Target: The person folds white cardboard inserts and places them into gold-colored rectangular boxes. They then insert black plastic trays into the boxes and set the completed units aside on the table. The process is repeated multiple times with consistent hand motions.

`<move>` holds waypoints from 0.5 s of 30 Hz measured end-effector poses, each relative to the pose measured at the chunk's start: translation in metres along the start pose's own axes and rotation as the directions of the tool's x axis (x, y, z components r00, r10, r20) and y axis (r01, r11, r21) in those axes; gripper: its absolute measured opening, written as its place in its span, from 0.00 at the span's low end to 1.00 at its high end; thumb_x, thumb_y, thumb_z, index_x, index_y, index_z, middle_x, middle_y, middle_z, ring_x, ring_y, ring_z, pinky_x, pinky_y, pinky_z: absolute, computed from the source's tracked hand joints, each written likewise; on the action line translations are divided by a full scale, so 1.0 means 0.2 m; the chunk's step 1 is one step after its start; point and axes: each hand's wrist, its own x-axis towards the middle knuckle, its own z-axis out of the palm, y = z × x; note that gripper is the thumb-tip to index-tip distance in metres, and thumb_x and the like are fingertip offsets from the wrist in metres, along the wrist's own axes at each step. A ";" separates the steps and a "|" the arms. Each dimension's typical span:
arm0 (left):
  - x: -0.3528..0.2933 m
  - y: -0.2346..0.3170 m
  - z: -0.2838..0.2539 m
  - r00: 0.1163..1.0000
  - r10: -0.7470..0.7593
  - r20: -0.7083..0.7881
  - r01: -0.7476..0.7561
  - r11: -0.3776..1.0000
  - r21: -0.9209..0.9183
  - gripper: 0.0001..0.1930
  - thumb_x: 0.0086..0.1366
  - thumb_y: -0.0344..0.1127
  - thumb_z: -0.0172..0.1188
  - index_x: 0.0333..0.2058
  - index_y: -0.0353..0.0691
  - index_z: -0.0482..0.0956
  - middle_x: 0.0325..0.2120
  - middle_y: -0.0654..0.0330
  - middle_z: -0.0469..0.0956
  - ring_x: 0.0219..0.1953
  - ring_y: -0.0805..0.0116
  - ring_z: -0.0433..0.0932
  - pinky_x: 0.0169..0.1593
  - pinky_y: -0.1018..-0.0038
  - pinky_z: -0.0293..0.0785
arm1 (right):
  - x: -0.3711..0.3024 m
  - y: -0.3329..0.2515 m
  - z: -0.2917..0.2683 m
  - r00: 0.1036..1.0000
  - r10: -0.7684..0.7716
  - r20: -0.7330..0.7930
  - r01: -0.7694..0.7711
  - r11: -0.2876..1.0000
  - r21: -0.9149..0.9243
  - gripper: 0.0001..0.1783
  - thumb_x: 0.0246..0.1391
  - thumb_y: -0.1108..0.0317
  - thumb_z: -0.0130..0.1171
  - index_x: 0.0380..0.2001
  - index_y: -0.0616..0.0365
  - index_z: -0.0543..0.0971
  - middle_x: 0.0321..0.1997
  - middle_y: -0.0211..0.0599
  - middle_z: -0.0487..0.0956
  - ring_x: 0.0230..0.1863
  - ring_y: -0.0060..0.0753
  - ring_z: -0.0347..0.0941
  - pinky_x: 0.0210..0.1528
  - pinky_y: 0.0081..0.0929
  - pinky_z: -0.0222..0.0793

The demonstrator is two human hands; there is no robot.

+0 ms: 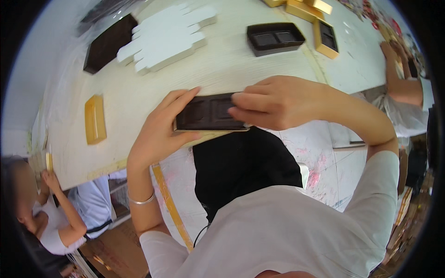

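A small box with a pale gold edge, fitted with a black plastic tray (199, 114) with square recesses, is held level at the table's front edge. My left hand (160, 123) grips its left end, thumb along the near side and fingers along the far side. My right hand (266, 105) is at the right end of the tray, fingers bent and pressed together on it; they hide that end. A gold box (95, 120) stands to the left, apart from my hands.
On the table (222, 76) lie a white stack of notched card pieces (169, 39), a dark block (110, 44) and a stack of black trays (276, 39). Gold boxes (303, 10) and a gold box with a black tray (326, 38) are far right. People work at left and right.
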 end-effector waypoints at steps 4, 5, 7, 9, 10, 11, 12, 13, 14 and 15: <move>0.01 0.01 -0.04 0.986 -0.128 0.111 0.138 0.987 -0.082 0.42 0.44 0.42 0.71 0.59 0.36 0.65 0.50 0.53 0.68 0.55 0.58 0.66 0.60 0.70 0.58 | 0.02 0.03 -0.04 0.993 0.083 0.080 -0.100 0.966 0.240 0.10 0.44 0.73 0.58 0.30 0.68 0.77 0.37 0.44 0.70 0.35 0.39 0.75 0.31 0.33 0.74; 0.03 0.01 -0.04 0.980 -0.152 0.125 0.163 0.983 -0.086 0.42 0.44 0.42 0.71 0.59 0.36 0.65 0.50 0.53 0.68 0.55 0.58 0.66 0.60 0.70 0.58 | 0.03 0.05 -0.05 0.988 0.101 0.120 -0.127 0.964 0.234 0.10 0.44 0.72 0.58 0.31 0.68 0.76 0.37 0.44 0.70 0.35 0.40 0.75 0.32 0.33 0.74; 0.04 0.02 -0.03 0.993 -0.070 0.093 0.079 0.992 -0.096 0.41 0.43 0.34 0.71 0.59 0.39 0.66 0.48 0.56 0.68 0.50 0.62 0.69 0.53 0.74 0.63 | 0.06 0.07 -0.08 0.972 0.130 0.194 -0.174 0.957 0.231 0.11 0.45 0.72 0.58 0.32 0.68 0.76 0.37 0.44 0.70 0.34 0.40 0.75 0.32 0.34 0.74; 0.05 0.02 -0.03 0.996 -0.032 0.079 0.040 0.993 -0.112 0.41 0.42 0.30 0.71 0.59 0.40 0.66 0.47 0.58 0.69 0.48 0.64 0.70 0.51 0.75 0.66 | 0.08 0.11 -0.05 0.989 0.058 0.136 -0.081 0.982 0.171 0.12 0.45 0.72 0.59 0.34 0.66 0.76 0.35 0.41 0.68 0.33 0.37 0.73 0.30 0.32 0.71; 0.04 0.01 -0.04 0.996 -0.033 0.081 0.043 0.991 -0.123 0.41 0.43 0.30 0.71 0.59 0.40 0.66 0.47 0.58 0.69 0.48 0.64 0.69 0.51 0.75 0.66 | 0.09 0.12 -0.02 0.994 0.013 0.105 -0.028 0.990 0.141 0.13 0.44 0.72 0.59 0.35 0.65 0.75 0.35 0.40 0.67 0.32 0.36 0.71 0.29 0.31 0.69; 0.04 0.00 -0.05 0.996 -0.038 0.081 0.048 0.990 -0.135 0.41 0.43 0.30 0.71 0.59 0.40 0.66 0.47 0.57 0.69 0.49 0.63 0.69 0.51 0.74 0.66 | 0.08 0.11 0.01 0.991 0.072 0.114 -0.093 0.978 0.188 0.14 0.44 0.72 0.59 0.37 0.65 0.76 0.35 0.40 0.67 0.33 0.36 0.71 0.30 0.31 0.69; 0.03 -0.01 -0.05 0.996 -0.018 0.082 0.029 0.990 -0.136 0.41 0.43 0.30 0.71 0.59 0.40 0.66 0.47 0.57 0.69 0.49 0.63 0.69 0.52 0.74 0.65 | 0.08 0.08 0.05 0.984 0.125 0.125 -0.152 0.959 0.241 0.15 0.44 0.73 0.58 0.39 0.64 0.76 0.36 0.40 0.67 0.34 0.37 0.71 0.31 0.32 0.70; 0.04 -0.02 -0.05 0.997 -0.001 0.083 0.012 0.991 -0.137 0.40 0.43 0.30 0.71 0.59 0.40 0.66 0.47 0.57 0.69 0.49 0.64 0.69 0.52 0.74 0.65 | 0.08 0.06 0.08 0.975 0.174 0.139 -0.208 0.933 0.294 0.17 0.44 0.73 0.58 0.41 0.64 0.76 0.37 0.40 0.67 0.35 0.37 0.71 0.31 0.32 0.70; 0.04 -0.03 -0.06 0.997 0.016 0.082 -0.004 0.990 -0.138 0.40 0.43 0.30 0.71 0.59 0.40 0.66 0.47 0.57 0.69 0.49 0.64 0.69 0.52 0.74 0.65 | 0.06 0.06 0.09 0.988 0.132 0.082 -0.149 0.958 0.244 0.19 0.43 0.74 0.58 0.43 0.64 0.76 0.37 0.41 0.68 0.35 0.38 0.71 0.32 0.32 0.70; 0.05 -0.04 -0.06 0.997 0.027 0.078 -0.019 0.994 -0.110 0.40 0.43 0.31 0.71 0.59 0.40 0.66 0.47 0.58 0.69 0.48 0.63 0.69 0.52 0.74 0.65 | 0.03 0.06 0.09 0.996 0.085 0.020 -0.087 0.978 0.190 0.21 0.43 0.75 0.58 0.45 0.64 0.75 0.38 0.41 0.68 0.36 0.39 0.71 0.33 0.32 0.70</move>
